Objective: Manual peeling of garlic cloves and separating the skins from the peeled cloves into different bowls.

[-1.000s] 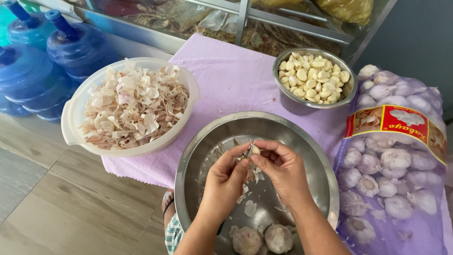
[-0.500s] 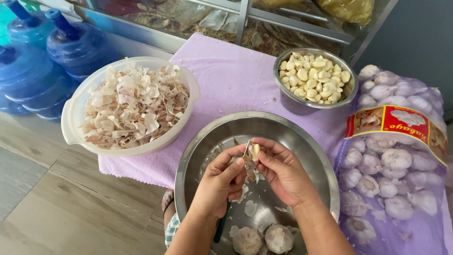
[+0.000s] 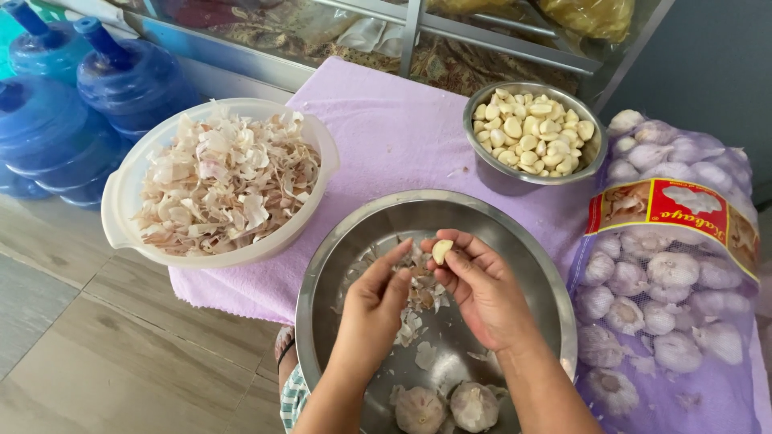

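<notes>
Left hand (image 3: 376,301) now off garlic clove (image 3: 441,251)

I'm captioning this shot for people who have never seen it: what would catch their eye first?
Dead centre, over the big steel bowl, the right hand pinches a peeled garlic clove while the left hand sits beside it. To the left, a white plastic bowl heaped with papery garlic skins draws attention. On the right lies a purple mesh sack of garlic bulbs, with a small steel bowl of peeled cloves behind.
</notes>
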